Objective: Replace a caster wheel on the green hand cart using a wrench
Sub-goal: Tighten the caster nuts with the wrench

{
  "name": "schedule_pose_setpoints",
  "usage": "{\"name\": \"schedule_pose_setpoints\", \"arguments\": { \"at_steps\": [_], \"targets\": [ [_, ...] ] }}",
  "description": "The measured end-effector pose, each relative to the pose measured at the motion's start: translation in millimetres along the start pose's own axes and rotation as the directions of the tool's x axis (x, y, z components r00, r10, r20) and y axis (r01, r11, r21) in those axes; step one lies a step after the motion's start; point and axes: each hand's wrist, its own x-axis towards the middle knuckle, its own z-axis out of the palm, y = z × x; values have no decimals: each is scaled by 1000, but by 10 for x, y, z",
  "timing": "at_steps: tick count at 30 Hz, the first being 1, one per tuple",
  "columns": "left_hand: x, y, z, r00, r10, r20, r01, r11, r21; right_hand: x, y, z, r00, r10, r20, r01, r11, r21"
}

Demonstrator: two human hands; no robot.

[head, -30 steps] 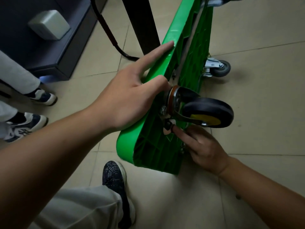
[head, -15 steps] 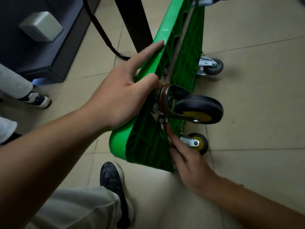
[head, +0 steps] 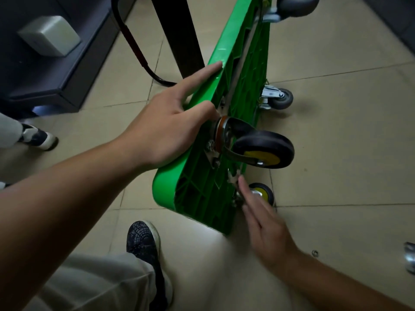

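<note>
The green hand cart (head: 202, 191) stands on its side edge, ribbed underside facing right. A large black caster with a yellow hub (head: 265, 149) sticks out from its metal plate near the top edge. My left hand (head: 161, 131) grips that top rim, index finger laid along it and thumb pressed beside the caster plate. Lower down, a smaller yellow-hubbed caster (head: 266, 194) sits near the floor. My right hand (head: 265, 225), blurred, has straight fingers whose tips reach the metal bracket just above this caster. No wrench shows.
Two grey casters (head: 280, 98) (head: 296, 5) sit at the cart's far end. A small washer (head: 315, 253) and a metal part (head: 409, 259) lie on the tiled floor at right. My shoe (head: 143, 243) is under the cart's corner. A black post (head: 177, 34) and dark cabinet (head: 49, 70) stand left.
My right hand has dropped from the bolt under the large caster's plate to the lower caster's bracket, with its fingers straightened. The left hand keeps its hold on the rim.
</note>
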Motion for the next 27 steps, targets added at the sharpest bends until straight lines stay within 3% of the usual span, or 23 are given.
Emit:
{"name": "schedule_pose_setpoints", "arguments": {
  "at_steps": [2, 5, 10, 13, 17, 22, 25, 27],
  "targets": [
    [16, -26, 6, 1000, 3, -7, -3, 1000, -15, 195, 255, -23, 986, -166, 31, 169, 973, -160],
    [25, -43, 0, 1000, 10, -9, -10, 999, -38, 370, 519, -30, 962, -260, 87, 274, 928, -254],
    [17, -60, -17, 1000, -1, 13, 2, 999, -36, 618, 708, -4, 921, -370, 125, 388, 899, -201],
    [10, -54, -20, 1000, 3, -6, -3, 1000, 0, 691, 761, 58, 920, -369, 129, 384, 914, -129],
    [8, -17, -17, 1000, 5, -24, -4, 1000, 22, 466, 612, 189, 971, -216, 102, 229, 963, -143],
    [-6, -16, -15, 999, 15, -42, -12, 997, 73, 156, -32, 235, 985, 139, 101, -155, 974, 167],
    [-24, 42, 9, 999, 2, -34, 2, 993, 116, 127, -534, 203, 907, 375, 193, -422, 785, 454],
    [-30, 82, 19, 999, -5, -33, 8, 994, 113, 187, -837, 137, 866, 436, 245, -490, 641, 590]
  ]
}}
